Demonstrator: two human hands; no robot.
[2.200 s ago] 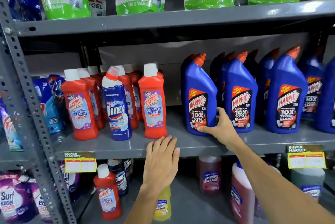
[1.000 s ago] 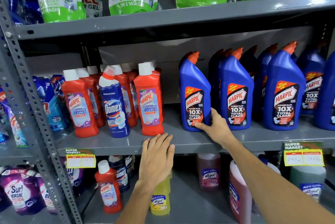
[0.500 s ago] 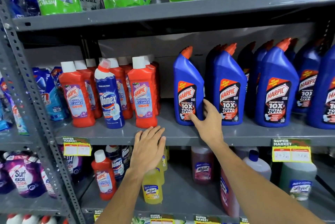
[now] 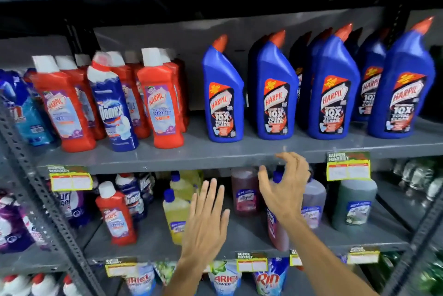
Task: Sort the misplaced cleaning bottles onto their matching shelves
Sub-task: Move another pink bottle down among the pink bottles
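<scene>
A dark blue Domex bottle (image 4: 112,106) stands among the red Harpic bathroom cleaner bottles (image 4: 160,101) on the middle shelf (image 4: 215,154). To their right stands a row of blue Harpic toilet cleaner bottles (image 4: 224,96). On the shelf below, a lone red Harpic bottle (image 4: 116,214) stands in front of other Domex bottles (image 4: 133,197). My left hand (image 4: 207,219) is flat and open in front of the lower shelf, holding nothing. My right hand (image 4: 285,187) hovers just below the middle shelf's edge with fingers curled apart, empty.
Yellow, pink, purple and green Lizol bottles (image 4: 176,214) fill the lower shelf behind my hands. A perforated grey upright (image 4: 31,175) runs down the left. Detergent pouches (image 4: 223,279) hang on the bottom shelf. Price tags (image 4: 348,166) are clipped to the shelf edges.
My right hand has let go of the leftmost blue Harpic bottle and dropped below the shelf edge. My left hand has lowered too. The view has tilted downward.
</scene>
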